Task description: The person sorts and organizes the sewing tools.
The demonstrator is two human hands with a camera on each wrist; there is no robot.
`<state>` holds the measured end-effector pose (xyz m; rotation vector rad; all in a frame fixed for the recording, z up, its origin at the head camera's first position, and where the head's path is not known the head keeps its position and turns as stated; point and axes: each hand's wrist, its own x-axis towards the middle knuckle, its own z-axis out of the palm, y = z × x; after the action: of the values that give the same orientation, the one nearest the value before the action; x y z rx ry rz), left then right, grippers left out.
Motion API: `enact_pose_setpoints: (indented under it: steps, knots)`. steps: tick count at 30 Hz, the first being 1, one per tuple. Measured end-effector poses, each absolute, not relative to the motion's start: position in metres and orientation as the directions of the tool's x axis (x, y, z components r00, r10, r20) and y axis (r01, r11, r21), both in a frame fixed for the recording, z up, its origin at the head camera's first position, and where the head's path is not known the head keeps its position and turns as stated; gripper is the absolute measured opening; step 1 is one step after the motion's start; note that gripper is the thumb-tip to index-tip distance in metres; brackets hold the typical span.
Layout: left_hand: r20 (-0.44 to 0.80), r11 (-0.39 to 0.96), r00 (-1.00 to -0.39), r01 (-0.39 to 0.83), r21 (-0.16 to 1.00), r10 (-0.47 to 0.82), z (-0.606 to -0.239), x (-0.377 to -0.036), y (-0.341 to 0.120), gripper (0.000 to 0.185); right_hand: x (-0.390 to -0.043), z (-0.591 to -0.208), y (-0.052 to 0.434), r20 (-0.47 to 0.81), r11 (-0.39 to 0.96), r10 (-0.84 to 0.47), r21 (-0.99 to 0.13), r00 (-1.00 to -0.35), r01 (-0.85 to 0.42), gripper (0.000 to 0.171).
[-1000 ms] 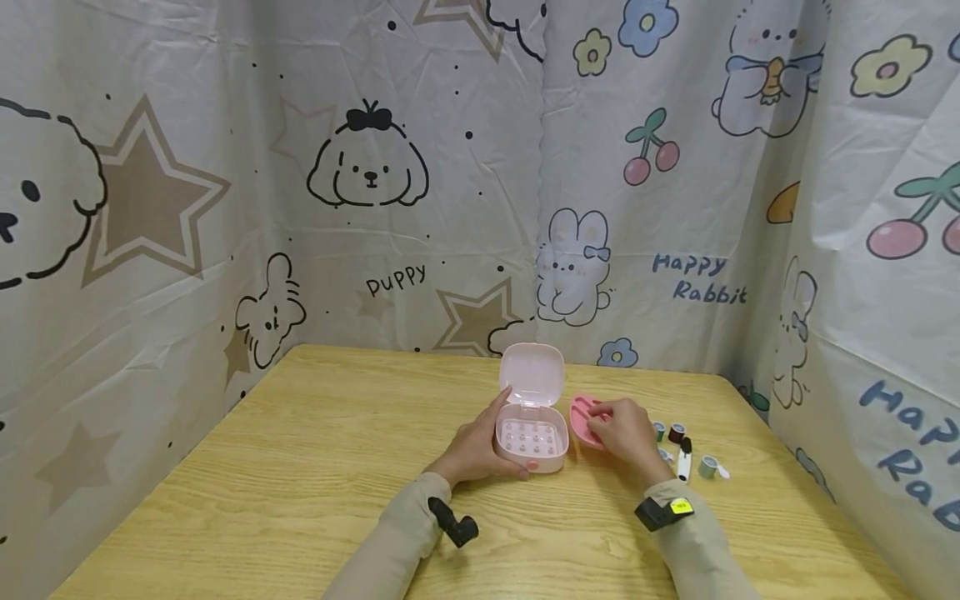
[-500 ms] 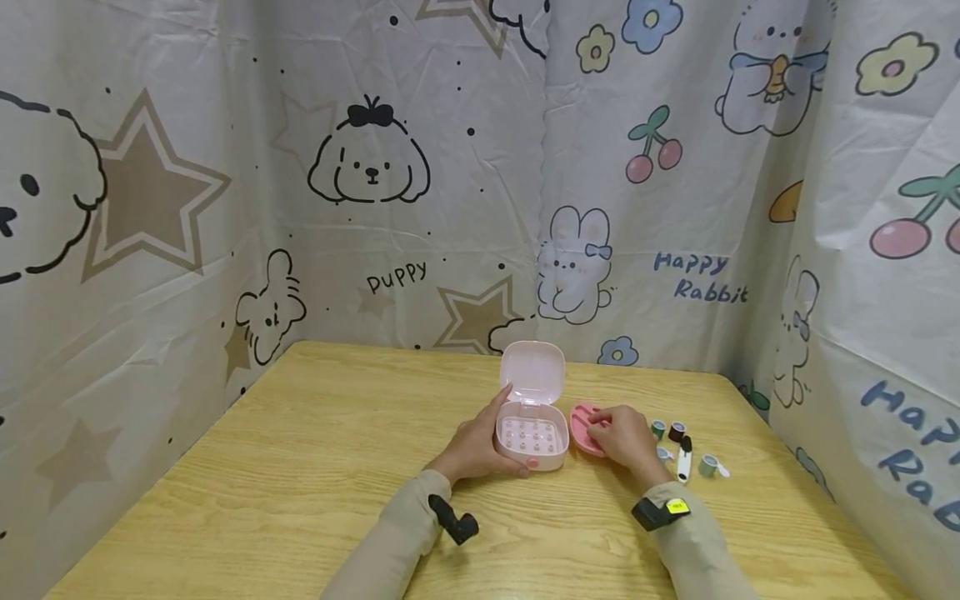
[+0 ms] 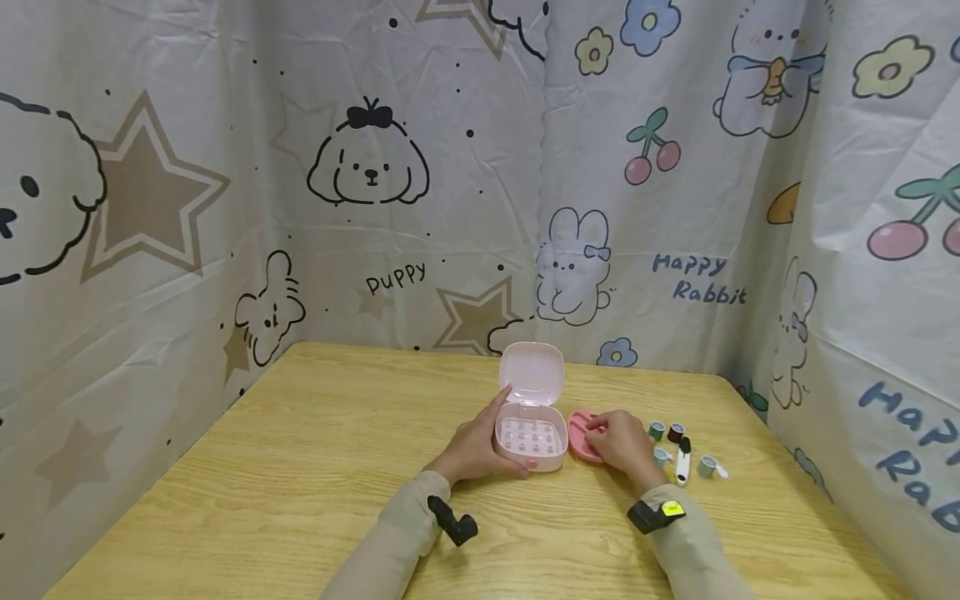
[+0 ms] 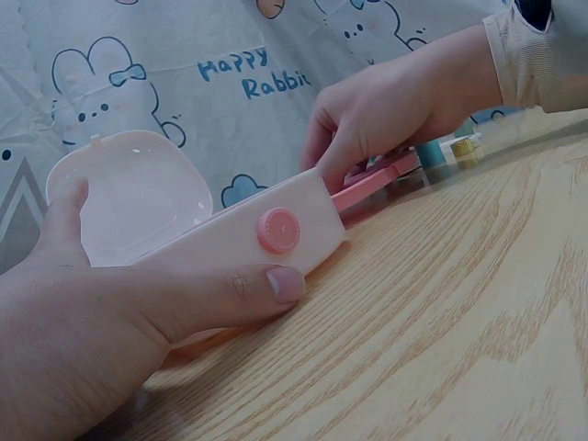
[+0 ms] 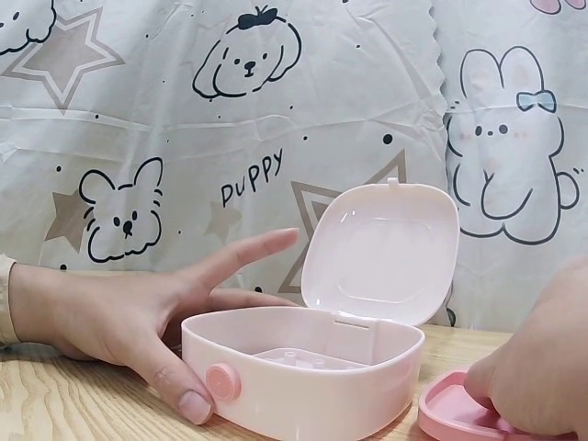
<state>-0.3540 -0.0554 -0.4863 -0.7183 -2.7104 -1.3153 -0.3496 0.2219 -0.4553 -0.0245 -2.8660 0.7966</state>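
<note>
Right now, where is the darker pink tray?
In the head view, the pink tray lies on the table, right of the open pink box, under the right hand.

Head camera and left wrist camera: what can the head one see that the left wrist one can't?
Only the head view shows the pegs inside the pink box, the whole wooden table, the puppy drawing on the curtain, and the white clip beside the thread spools.

Only the left wrist view shows the round pink button on the box's front.

Both show the left hand holding the box, its lid standing open, and the right hand on the pink tray.
</note>
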Motion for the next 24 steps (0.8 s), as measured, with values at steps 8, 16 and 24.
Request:
enact_pose_setpoints:
  steps: [8,16,24]
  knots:
    - [0.234,0.533,-0.891,0.425,0.732,0.390,-0.4860,-0.3533,-0.0556,0.138,-0.3509,-0.4602,0.2207,0.135,0.862,0.080,-0.506,-0.988,0.001,0.028]
    - [0.229,0.533,-0.890,0.425,0.732,0.395,-0.4844,-0.3522,-0.0555,0.138,-0.3498,-0.4619,0.2196,0.135,0.871,0.084,-0.490,-0.987,0.007,0.027]
    - [0.235,0.537,-0.888,0.430,0.726,0.394,-0.4846,-0.3527,-0.0562,0.137,-0.3497,-0.4610,0.2175,0.140,0.879,0.075,-0.477,-0.987,-0.001,0.027]
